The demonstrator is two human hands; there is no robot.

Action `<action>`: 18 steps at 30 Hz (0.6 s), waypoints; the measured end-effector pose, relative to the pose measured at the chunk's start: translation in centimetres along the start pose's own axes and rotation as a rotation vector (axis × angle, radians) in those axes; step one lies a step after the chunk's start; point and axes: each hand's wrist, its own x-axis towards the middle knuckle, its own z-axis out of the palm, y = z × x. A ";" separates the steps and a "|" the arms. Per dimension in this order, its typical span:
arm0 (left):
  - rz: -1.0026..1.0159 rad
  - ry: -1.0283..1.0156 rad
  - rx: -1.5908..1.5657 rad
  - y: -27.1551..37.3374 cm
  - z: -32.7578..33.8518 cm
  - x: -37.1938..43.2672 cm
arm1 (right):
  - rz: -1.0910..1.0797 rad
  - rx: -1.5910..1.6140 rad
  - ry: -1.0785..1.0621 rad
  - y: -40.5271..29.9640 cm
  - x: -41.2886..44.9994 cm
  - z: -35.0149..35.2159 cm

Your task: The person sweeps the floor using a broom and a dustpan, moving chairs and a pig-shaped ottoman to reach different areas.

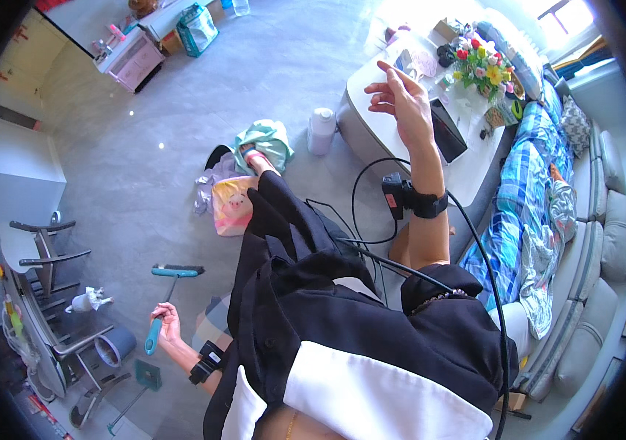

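Note:
My left hand (167,323) is closed around the teal grip of a broom (178,271), whose grey shaft leads to a teal head with dark bristles. My right hand (401,102) is raised above a white-topped table (365,91), fingers apart and partly bent, with nothing seen in it. Just beside that wrist lies a black box-like object (447,131) on the tabletop. Before me on the floor are a pale green cloth or bag (264,142), a pink-and-yellow bag with a pig face (233,205) and a large white bottle (321,131).
A teal long-handled dustpan (148,375) and a grey bin (115,345) are at lower left, near dark-framed chairs (46,258). Artificial-looking flowers (483,66) stand on the table. A grey sofa (582,275) lines the right. Black cables (483,253) run past my right arm.

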 end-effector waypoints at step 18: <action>0.031 0.038 -0.002 0.5 6.4 0.2 | 0.213 -0.003 0.145 4.3 -0.6 -8.5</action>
